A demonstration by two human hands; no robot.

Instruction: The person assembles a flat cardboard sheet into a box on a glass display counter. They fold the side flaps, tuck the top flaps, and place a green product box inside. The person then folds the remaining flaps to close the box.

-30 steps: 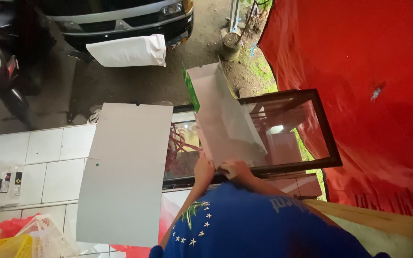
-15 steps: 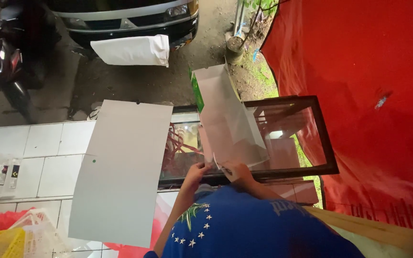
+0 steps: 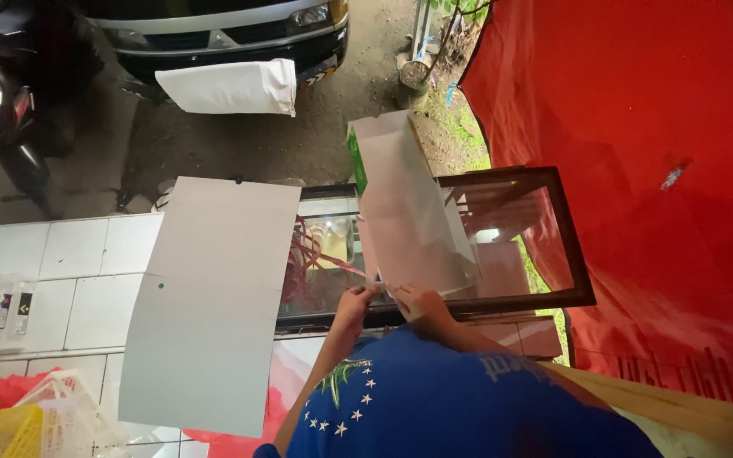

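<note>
Setting: white tiled counter (image 3: 61, 271), glass case (image 3: 511, 237), red tarp (image 3: 638, 127).
Arms: both reach forward, bent.
Left hand (image 3: 356, 301): pinches brown paper bag (image 3: 413, 220), lower edge.
Right hand (image 3: 417, 301): grips same edge.
Bag: upright over case.

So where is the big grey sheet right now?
In the head view, the grey sheet lies left of both hands, across the white tiled counter, overlapping the glass tank.

We hold both arms out in front of us. Our left hand (image 3: 356, 298) and right hand (image 3: 413, 303) are close together, almost touching. The fingers on each hand are pinched shut. Our elbows are bent.
</note>
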